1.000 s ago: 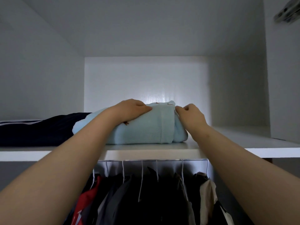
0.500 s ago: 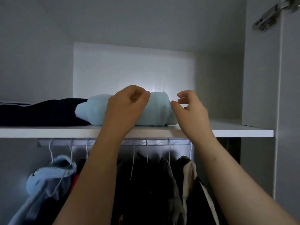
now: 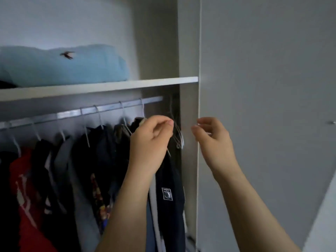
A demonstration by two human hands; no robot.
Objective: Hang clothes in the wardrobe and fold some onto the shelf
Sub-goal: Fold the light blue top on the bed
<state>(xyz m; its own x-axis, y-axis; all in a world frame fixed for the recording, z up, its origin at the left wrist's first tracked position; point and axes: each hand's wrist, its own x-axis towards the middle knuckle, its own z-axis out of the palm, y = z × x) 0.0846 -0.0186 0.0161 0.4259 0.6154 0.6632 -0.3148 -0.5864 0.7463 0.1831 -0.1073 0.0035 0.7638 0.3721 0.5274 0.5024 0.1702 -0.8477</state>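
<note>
**Status at the wardrobe: grips at the right end of the rail**

We recorded the folded light-blue garment [image 3: 69,68] lying on the shelf [image 3: 127,84], at its left and middle, with a small dark motif on the side facing us. A sliver of dark fabric [image 3: 6,84] showed at its lower left edge.

Below the shelf, the rail [image 3: 109,109] carried a row of clothes on wire hangers. These included a red garment [image 3: 27,179] at the left and a dark garment with a white square label [image 3: 169,188] at the right. A cluster of empty wire hangers [image 3: 178,137] hung at the right end of the rail, against the wardrobe side panel [image 3: 189,106].

The left grip [image 3: 151,140], a bare hand, was raised just beside the empty hangers, with fingers curled and thumb tip against the forefinger. We could not tell whether it pinched a wire, because the frame was blurred there.

The right grip [image 3: 212,139] was raised in front of the grey door [image 3: 263,88]. Its fingers were loosely bent and apart, and it held nothing.
</note>
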